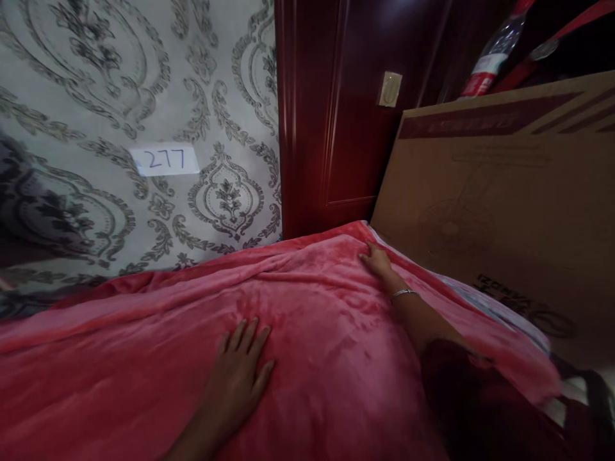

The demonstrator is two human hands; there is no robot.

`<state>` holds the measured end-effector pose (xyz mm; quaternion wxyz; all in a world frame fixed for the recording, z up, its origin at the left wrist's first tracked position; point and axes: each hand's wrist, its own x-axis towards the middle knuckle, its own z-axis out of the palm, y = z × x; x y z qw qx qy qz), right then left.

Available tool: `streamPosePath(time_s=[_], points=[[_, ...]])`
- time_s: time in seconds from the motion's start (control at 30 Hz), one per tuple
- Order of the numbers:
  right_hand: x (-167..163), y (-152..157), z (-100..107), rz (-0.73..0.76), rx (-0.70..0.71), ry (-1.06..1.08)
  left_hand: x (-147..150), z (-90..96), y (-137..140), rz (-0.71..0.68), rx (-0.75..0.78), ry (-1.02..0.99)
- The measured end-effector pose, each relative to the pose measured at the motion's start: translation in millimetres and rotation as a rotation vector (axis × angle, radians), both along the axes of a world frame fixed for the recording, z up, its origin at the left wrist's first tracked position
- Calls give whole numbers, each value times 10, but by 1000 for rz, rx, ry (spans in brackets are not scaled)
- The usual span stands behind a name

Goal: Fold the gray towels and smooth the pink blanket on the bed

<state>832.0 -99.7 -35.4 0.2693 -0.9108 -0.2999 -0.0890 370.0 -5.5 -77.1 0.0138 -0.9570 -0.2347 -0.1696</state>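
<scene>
A plush pink-red blanket [298, 333] spreads across the surface in front of me, with folds along its far side. My left hand [240, 368] lies flat on it near the middle, fingers outstretched and holding nothing. Farther off, by the blanket's far right corner, my right hand [378, 261] rests on the cloth. Its thumb and a finger show apart, while the other fingers are hard to make out. A thin silver bracelet [405, 292] circles the right wrist. Grey and white patterned cloth [485, 299] shows under the blanket's right edge.
A large cardboard box [500, 192] stands along the right side, with a red-labelled plastic bottle [490, 61] behind its top edge. Dark red wood panelling [327, 128] and a patterned wall [225, 115] bound the far side. A paper marked 277 [166, 160] is on the wall.
</scene>
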Motion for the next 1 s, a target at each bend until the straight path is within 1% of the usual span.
streamPosePath(time_s=[0.07,0.13,0.3,0.37,0.43,0.5,0.63,0.7,0.77,0.83,0.93,1.0], points=[[-109,54,-20,0,-43,-23,-7,-34,8,0,6,-14],[-256,37,-46,27,-65,-65,-10,-67,16,-3,7,-27],[-609,-152,-129,213,-145,-275,-7,-107,26,-3,-5,-46],[-637,-196,-125,196,-135,-194,-4,-105,26,-4,-9,-50],[-576,-196,-83,113,-105,-43,-1,-95,22,-1,-3,-44],[-462,-159,-16,38,-106,80,4,-75,15,6,-1,-18],[-267,-47,96,42,-171,212,13,-29,-6,42,-40,55],[-211,2,129,41,-168,237,11,-21,-11,46,-53,64],[-146,34,165,14,-125,235,2,-31,-9,30,-47,45],[-39,47,213,-28,-46,227,-10,-53,-4,13,-29,14],[201,41,282,-88,137,229,-24,-87,3,4,3,-12],[377,36,300,-85,296,235,-30,-96,5,1,27,-17]])
